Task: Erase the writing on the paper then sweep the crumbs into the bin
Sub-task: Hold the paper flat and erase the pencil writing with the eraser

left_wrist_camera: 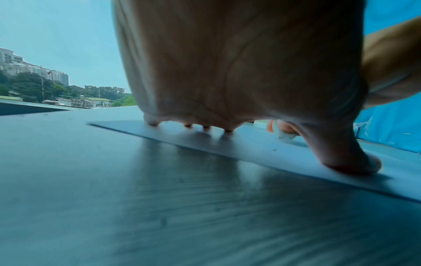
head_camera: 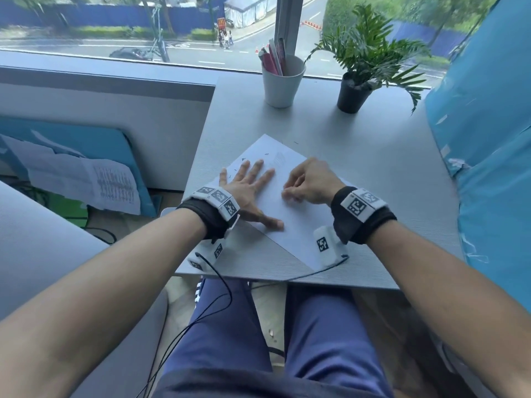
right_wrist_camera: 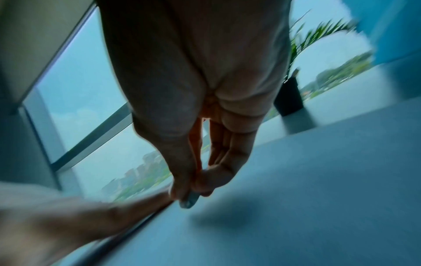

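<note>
A white sheet of paper point(head_camera: 290, 222) lies turned at an angle on the grey table point(head_camera: 359, 156). My left hand point(head_camera: 253, 185) lies flat on its left part, fingers spread and thumb point(left_wrist_camera: 355, 162) pressing near the front edge. My right hand point(head_camera: 304, 182) is on the middle of the sheet, pinching a small whitish eraser point(right_wrist_camera: 189, 201) whose tip touches the paper. The same eraser point(left_wrist_camera: 286, 136) shows past the left thumb. Faint pencil lines point(head_camera: 278, 159) remain near the far corner. Dark eraser crumbs point(head_camera: 244, 160) dot the sheet's far left part. No bin is in view.
A white cup point(head_camera: 283, 81) with pens and a potted plant point(head_camera: 362, 70) stand at the table's far edge by the window. Blue plastic sheeting point(head_camera: 488, 139) borders the right side. Papers point(head_camera: 86, 179) lean on the left below the table.
</note>
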{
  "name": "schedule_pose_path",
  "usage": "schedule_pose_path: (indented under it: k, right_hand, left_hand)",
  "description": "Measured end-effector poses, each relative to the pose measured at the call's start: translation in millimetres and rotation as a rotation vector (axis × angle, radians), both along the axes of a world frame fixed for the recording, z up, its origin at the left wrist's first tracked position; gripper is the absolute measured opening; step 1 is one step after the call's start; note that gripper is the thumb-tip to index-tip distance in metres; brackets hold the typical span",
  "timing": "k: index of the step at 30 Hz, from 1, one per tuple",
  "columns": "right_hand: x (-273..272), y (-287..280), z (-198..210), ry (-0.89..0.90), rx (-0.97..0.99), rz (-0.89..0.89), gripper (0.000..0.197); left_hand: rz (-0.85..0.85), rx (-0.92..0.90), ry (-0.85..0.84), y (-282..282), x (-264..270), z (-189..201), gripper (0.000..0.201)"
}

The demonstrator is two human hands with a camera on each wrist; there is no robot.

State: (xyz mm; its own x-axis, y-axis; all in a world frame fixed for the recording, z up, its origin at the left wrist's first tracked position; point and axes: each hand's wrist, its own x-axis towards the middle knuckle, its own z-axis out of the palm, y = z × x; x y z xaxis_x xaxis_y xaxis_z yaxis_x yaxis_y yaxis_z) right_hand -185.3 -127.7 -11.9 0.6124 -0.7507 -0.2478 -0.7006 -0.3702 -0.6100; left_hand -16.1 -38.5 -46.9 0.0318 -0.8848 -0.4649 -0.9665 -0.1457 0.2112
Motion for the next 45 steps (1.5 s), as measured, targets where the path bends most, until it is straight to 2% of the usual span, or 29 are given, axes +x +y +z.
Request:
schedule_pose_path:
  k: [3,7,8,10,12,14,18,22,25,27,31,33,38,42,45]
  right_hand:
    - [-32,-26,-1,-0.016,-0.107,-0.234,0.008]
    - [-54,-31,-15,0.016,-0.056,-0.292,0.011]
    - [-54,-32,-17,0.011,-0.055,-0.290,0.011]
    - [-53,-34,-17,0.006,-0.058,-0.280,0.011]
    - [-53,-37,-17,0.006,-0.057,-0.270,0.014]
    - [-55,-39,-19,0.008,-0.040,-0.269,0.016]
    - [-59,-43,-21,0.003,-0.012,-0.282,0.014]
    - [-68,-46,-17,0.000,-0.026,-0.293,0.013]
    - [-73,-48,-13,0.030,-0.050,-0.271,0.012]
    - [-77,-51,-9,0.062,-0.049,-0.233,0.010]
    - [-81,-51,4,0.192,-0.098,-0.157,0.008]
    - [-76,-46,4,0.233,-0.164,-0.134,0.005]
    - [-65,-27,-6,0.210,-0.090,-0.091,0.019]
    - [-69,-23,0,0.186,-0.058,-0.083,0.018]
    - [-67,-22,2,0.181,-0.060,-0.081,0.018]
  left_hand:
    - [-0.018,-0.001,-0.009,2,0,3,0.137]
    - [-0.078,-0.046,-0.169,3,-7,11,0.125]
    - [-0.132,-0.098,-0.205,6,-15,14,0.119]
    - [-0.329,-0.179,-0.154,20,-37,14,0.105]
    - [-0.555,-0.165,-0.047,40,-59,6,0.092]
    - [-0.651,-0.145,0.015,53,-66,-4,0.084]
    - [-0.508,-0.119,0.006,48,-32,-8,0.080]
    - [-0.241,-0.034,-0.074,33,17,1,0.090]
    - [-0.080,-0.003,-0.157,27,29,6,0.098]
    - [-0.161,-0.043,-0.163,31,15,9,0.098]
    - [-0.543,-0.074,-0.074,57,-35,8,0.090]
    - [-0.598,-0.057,-0.025,66,-52,2,0.089]
    - [-0.543,-0.025,0.006,55,-41,-2,0.085]
    - [-0.278,0.009,-0.032,32,5,5,0.090]
    - [-0.099,0.012,-0.141,17,27,7,0.096]
